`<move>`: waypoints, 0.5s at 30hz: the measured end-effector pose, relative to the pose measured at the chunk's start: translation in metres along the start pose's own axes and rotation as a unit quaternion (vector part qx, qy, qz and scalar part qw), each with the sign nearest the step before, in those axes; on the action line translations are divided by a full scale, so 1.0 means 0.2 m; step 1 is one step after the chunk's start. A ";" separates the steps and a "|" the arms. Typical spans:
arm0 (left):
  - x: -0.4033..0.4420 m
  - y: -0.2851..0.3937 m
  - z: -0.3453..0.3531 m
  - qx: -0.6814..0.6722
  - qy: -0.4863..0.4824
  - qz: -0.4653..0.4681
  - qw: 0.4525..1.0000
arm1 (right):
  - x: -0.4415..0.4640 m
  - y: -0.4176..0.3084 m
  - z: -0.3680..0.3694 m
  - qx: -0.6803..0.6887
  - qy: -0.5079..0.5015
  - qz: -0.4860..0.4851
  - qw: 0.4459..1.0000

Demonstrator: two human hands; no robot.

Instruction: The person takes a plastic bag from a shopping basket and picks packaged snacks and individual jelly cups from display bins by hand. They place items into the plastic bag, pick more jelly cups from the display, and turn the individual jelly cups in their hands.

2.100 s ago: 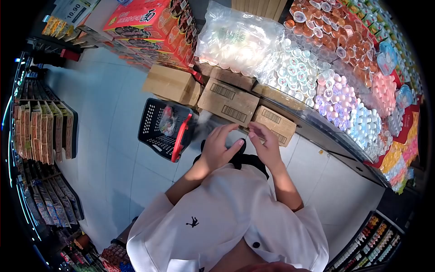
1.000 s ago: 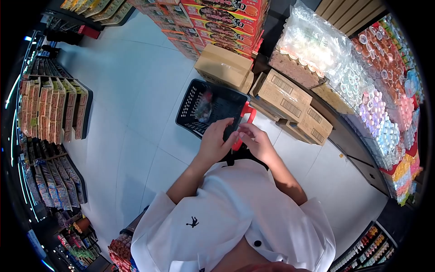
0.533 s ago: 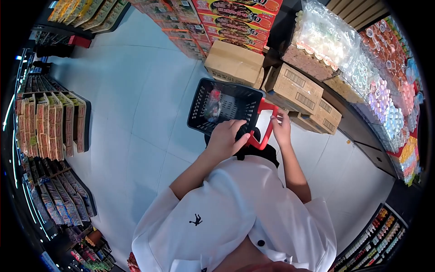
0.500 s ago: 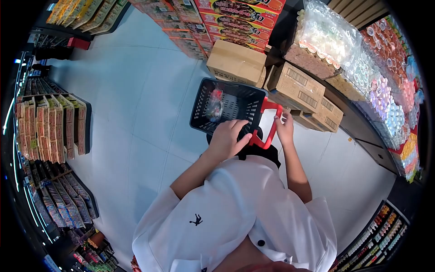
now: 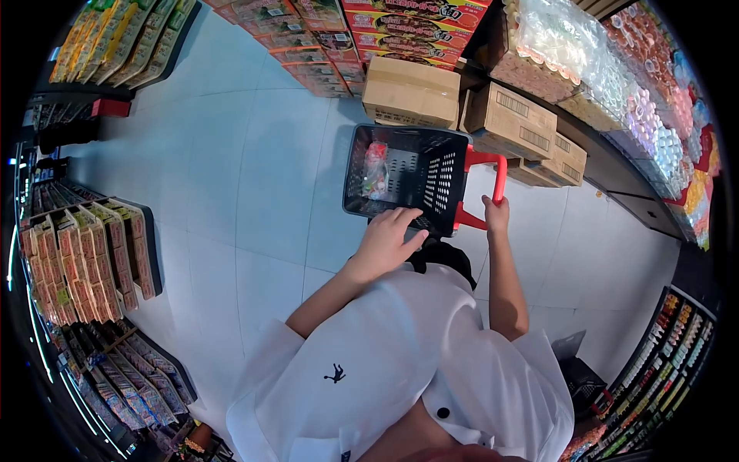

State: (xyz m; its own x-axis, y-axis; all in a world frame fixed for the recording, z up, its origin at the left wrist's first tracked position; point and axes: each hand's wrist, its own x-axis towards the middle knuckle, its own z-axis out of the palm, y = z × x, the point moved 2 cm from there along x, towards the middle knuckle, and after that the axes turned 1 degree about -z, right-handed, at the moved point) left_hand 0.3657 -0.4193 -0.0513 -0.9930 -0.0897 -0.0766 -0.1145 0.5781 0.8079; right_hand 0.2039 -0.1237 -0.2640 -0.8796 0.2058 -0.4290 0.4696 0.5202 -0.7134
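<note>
A dark grey shopping basket (image 5: 443, 185) with a red handle (image 5: 485, 159) is in front of my body, its mouth facing up. My right hand (image 5: 496, 214) is wrapped round the near corner of the handle, at the basket's right. A clear plastic package with red parts (image 5: 376, 171) lies in the left part of the basket; its contents are too small to make out. My left hand (image 5: 391, 240) is by the near rim with thumb and fingers apart, holding nothing. Whether its fingertips touch the rim I cannot tell.
Brown cartons (image 5: 412, 91) stand just beyond the basket, below stacked red noodle boxes (image 5: 416, 27). A display of packaged cups (image 5: 639, 115) runs along the right. Shelves of boxed goods (image 5: 85, 262) stand at the left across the pale tiled floor (image 5: 269, 165).
The handle has swung outward to the right with my right hand, which now closes round it. The basket sits slightly further right. My left hand stays spread by the rim.
</note>
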 end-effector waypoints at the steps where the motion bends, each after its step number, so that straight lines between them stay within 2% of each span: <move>1: -0.01 0.01 0.01 -0.001 -0.001 -0.003 1.000 | 0.02 0.02 0.00 0.042 -0.022 0.026 0.999; 3: -0.01 0.01 0.05 -0.002 -0.002 -0.008 1.000 | 0.06 0.02 -0.01 0.140 -0.073 0.087 0.984; 7: 0.00 0.01 0.12 0.008 -0.003 -0.013 1.000 | 0.09 -0.04 -0.01 0.162 -0.134 0.159 0.965; 11: 0.01 0.05 0.18 0.017 -0.004 -0.024 1.000 | -0.03 -0.16 0.05 0.215 -0.207 0.170 0.939; 13: 0.01 0.07 0.20 0.021 -0.001 -0.028 0.999 | -0.18 -0.34 0.09 0.252 -0.272 0.176 0.912; 15: 0.03 0.09 0.21 0.028 0.001 -0.030 0.999 | -0.27 -0.38 0.19 0.240 -0.311 0.167 0.904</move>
State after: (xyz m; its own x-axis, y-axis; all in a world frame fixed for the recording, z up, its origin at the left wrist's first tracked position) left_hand 0.3564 -0.3750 -0.0610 -0.9842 -0.1275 -0.1226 -0.1755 0.6166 0.7675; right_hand 0.2180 -0.2059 -0.2081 -0.5389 -0.2994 -0.7874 0.8120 0.0640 -0.5801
